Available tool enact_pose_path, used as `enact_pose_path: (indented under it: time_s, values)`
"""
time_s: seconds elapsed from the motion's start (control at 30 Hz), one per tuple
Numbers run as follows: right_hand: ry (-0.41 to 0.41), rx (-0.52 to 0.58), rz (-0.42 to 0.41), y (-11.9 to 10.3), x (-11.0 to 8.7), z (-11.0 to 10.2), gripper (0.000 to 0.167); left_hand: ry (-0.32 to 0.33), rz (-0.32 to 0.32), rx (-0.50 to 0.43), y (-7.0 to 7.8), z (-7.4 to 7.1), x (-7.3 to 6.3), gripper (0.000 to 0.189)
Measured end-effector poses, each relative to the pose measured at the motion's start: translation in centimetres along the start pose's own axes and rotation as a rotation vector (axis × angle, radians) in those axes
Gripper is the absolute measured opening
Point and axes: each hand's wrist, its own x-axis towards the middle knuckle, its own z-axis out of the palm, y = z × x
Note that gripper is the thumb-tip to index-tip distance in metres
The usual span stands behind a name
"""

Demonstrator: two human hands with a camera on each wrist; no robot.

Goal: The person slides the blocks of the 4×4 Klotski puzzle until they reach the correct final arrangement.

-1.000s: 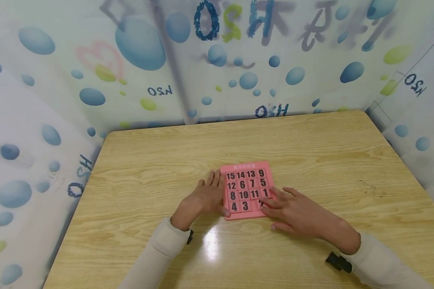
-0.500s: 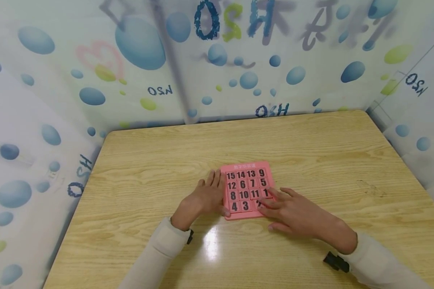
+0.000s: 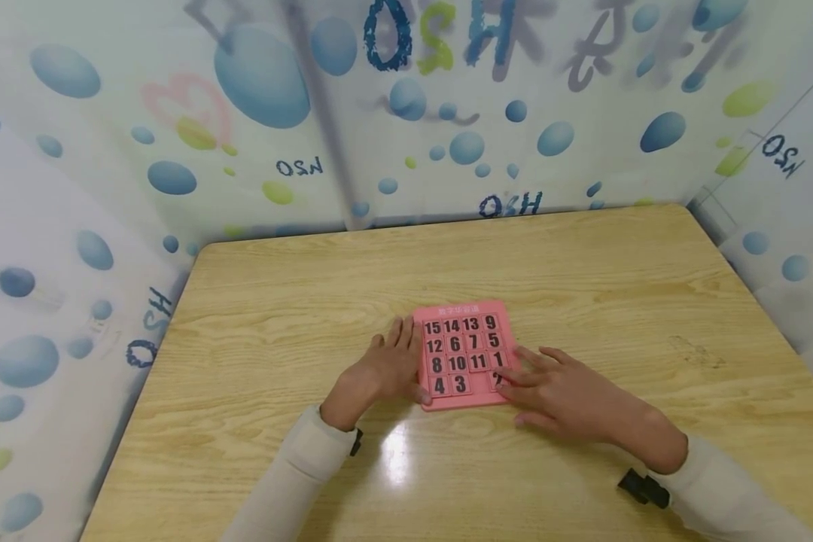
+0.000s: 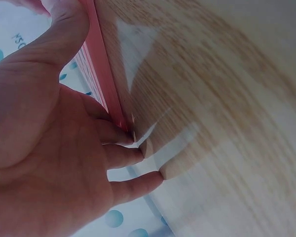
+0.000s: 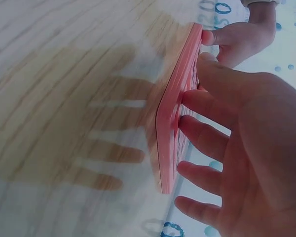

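A person's left hand (image 3: 385, 369), fingers extended, rests against the left edge of a pink tray (image 3: 464, 404) of numbered tiles (image 3: 457, 363) on a wooden table (image 3: 312, 293); the spread right hand (image 3: 565, 395) touches tile 2 (image 3: 494, 381).

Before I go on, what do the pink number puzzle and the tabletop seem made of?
The pink number puzzle looks like smooth plastic with a slight sheen, judging by its uniform colour and crisp edges. The tabletop shows wood grain under a glossy finish, given the glare; laminate or varnished wood, I can't tell.
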Motion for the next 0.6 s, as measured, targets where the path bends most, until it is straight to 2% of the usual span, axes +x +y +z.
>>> enact_pose_path:
  time_s: [0.3,0.6]
  values:
    - [-0.009,-0.023,-0.005,0.4,-0.03,-0.2,0.047,0.007,0.002,-0.001,-0.07,-0.17,-0.13,0.119]
    - [-0.051,-0.005,0.015,0.47,-0.06,-0.73,0.046,0.005,-0.002,-0.032,-0.1,0.06,-0.01,0.119]
